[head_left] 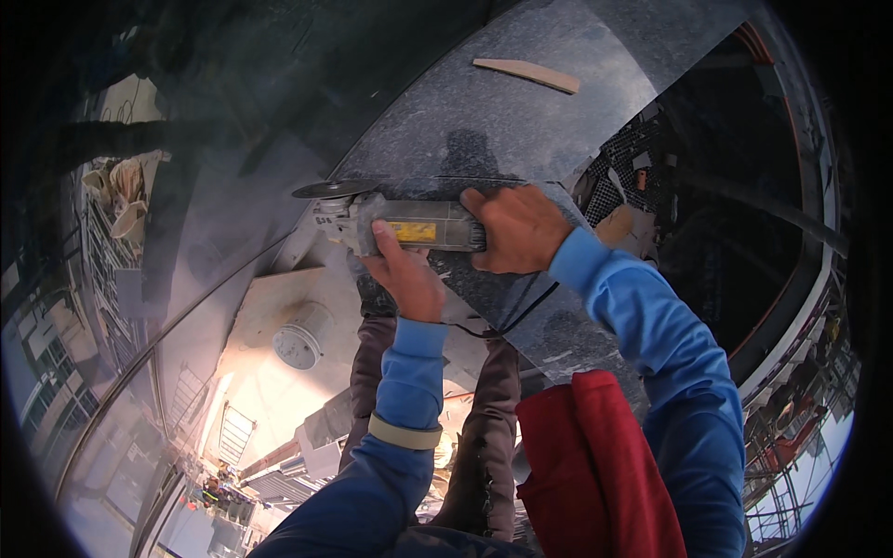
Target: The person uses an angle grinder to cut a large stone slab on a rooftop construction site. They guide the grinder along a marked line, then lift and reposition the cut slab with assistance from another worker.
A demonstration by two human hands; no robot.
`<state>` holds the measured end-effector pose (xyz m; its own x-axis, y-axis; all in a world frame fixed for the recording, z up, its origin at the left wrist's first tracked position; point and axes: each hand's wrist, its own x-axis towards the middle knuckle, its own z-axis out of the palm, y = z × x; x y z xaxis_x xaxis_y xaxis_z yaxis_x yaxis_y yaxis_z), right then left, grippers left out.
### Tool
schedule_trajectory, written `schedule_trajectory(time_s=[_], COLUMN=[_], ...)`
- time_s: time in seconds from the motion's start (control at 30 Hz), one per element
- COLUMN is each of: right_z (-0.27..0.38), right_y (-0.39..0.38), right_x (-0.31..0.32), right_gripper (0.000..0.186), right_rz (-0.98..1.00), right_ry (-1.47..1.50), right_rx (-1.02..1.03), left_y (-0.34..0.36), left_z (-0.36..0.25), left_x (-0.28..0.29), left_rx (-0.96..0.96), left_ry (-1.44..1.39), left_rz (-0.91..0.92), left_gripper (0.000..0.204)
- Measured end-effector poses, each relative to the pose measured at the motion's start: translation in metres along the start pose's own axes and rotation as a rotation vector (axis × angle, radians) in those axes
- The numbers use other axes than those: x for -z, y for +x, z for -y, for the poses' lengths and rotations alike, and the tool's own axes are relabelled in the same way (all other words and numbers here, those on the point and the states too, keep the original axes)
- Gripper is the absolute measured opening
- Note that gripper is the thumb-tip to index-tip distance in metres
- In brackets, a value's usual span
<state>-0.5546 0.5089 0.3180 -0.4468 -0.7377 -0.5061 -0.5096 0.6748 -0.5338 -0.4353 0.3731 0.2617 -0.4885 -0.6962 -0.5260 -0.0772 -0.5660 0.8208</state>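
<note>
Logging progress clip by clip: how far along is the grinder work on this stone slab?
Done: nothing clearly; no finished cut shows on the dark slab. In hand: both hands, left hand and right hand, grip the angle grinder, its disc at the slab's edge. Left: cannot tell; no marked line is visible.

You have one label in view: a small yellow rectangular label (412, 232) on the side of the grey angle grinder (409, 226) body. It lies lengthwise along the housing, just right of your left hand's (406, 272) fingers and left of your right hand (514, 226). Whatever is printed on it is too small to make out. You see no packages, signs or screens anywhere else around you.
</note>
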Motion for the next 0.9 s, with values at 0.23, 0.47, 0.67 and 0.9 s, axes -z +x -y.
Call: schedule_trajectory(time_s=[0.23, 0.47, 0.67, 0.9], right_z=[-0.0014, -0.0046, -0.0049, -0.0031], right_y=[-0.0006, -0.0046, -0.0067, -0.0033], right_x=[-0.0012, -0.0018, 0.0028, 0.0054], right_gripper=[0.069, 0.066, 0.068, 0.071], right_rz=[-0.010, -0.065, -0.029, -0.002], right_ry=[0.004, 0.035, 0.019, 0.004], right_rx=[0.007, 0.026, 0.022, 0.015], left_y=[0.0032, -0.0023, -0.0039, 0.0008], left_z=[0.0035, 0.0028, 0.0027, 0.0049], left_x=[0.0019, -0.0016, -0.0038, 0.0003], left_rx=[-0.008, -0.023, -0.022, -0.013], left_ry=[-0.017, -0.036, -0.024, -0.030], left_rz=[-0.032, 0.015, 0.000, 0.026], left_gripper=[0.067, 0.075, 0.071, 0.073])
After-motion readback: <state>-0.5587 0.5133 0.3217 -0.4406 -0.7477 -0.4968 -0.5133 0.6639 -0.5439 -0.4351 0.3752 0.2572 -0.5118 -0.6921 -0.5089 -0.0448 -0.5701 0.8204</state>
